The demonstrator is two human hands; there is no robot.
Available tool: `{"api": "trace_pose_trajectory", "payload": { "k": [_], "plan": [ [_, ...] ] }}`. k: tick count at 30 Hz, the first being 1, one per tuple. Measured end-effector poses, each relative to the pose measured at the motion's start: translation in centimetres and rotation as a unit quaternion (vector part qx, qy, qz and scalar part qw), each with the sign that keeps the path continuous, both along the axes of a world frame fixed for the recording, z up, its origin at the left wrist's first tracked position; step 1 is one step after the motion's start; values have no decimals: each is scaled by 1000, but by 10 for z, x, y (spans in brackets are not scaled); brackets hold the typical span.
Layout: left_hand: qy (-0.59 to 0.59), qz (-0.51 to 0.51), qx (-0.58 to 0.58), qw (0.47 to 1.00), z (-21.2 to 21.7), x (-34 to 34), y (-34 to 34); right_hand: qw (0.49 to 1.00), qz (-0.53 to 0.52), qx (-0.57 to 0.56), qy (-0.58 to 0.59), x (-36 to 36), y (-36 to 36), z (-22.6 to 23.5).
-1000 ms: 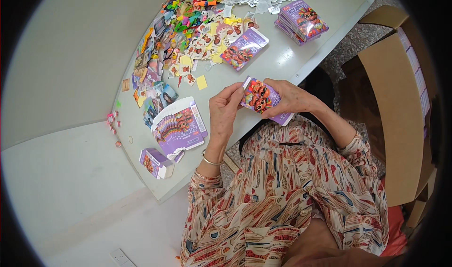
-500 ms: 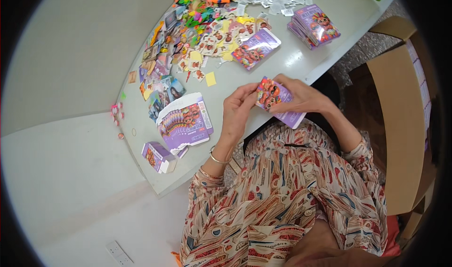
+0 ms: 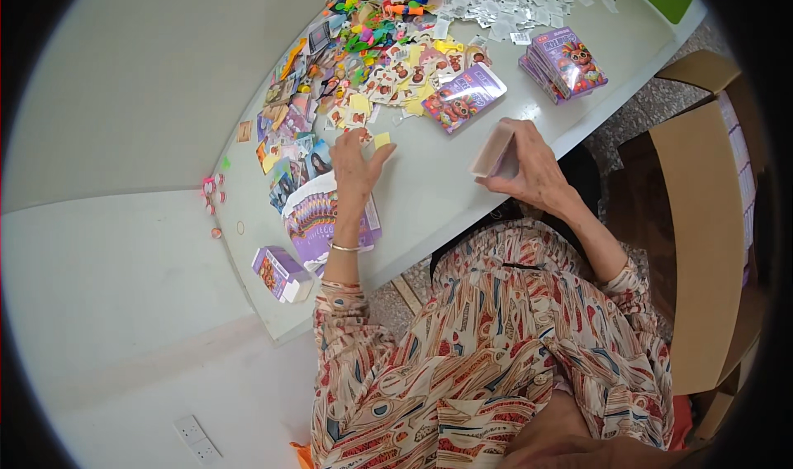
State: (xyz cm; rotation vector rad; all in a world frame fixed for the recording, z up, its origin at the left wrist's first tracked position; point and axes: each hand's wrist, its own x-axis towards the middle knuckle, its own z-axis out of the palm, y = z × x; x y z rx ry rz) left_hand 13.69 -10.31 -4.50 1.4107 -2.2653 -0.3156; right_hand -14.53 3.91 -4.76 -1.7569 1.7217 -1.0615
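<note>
My right hand (image 3: 533, 167) is wrapped round a small carton (image 3: 494, 149), squared up so that its open end shows a pale inside. Over on the left, my left hand (image 3: 357, 167) is empty with its fingers apart, above the table beside a pile of photo cards (image 3: 289, 180) and a yellow paper slip (image 3: 382, 140). Under my left wrist lies a fan of flat purple cartons (image 3: 314, 229). One purple carton (image 3: 464, 97) lies on the table beyond my hands, and a stack of purple cartons (image 3: 566, 64) sits at the far right.
Small colourful toys (image 3: 363, 39), character stickers (image 3: 396, 80) and silvery packets (image 3: 504, 2) are heaped at the back. An upright purple box (image 3: 281, 273) stands at the near left corner. A large cardboard box (image 3: 698, 246) is on the right, beyond the table edge.
The carton in my right hand has gone from flat to opened out. My left hand has let go of it and moved left toward the cards.
</note>
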Motion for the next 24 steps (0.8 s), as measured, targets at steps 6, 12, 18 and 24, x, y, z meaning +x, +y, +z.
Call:
{"api": "trace_pose_trajectory", "payload": {
  "k": [6,12,18,24],
  "plan": [
    [-143,28,6,989,-5,-1,-14,1000,20,-7,7,3,0,9],
    [-57,22,-3,998,-15,0,-15,999,28,-26,15,2,-2,4],
    [6,-8,-38,999,-23,-5,-8,1000,19,-20,-14,3,1,8],
    [58,7,-30,998,-16,-13,-6,999,19,-32,-4,2,2,9]
  ]
}}
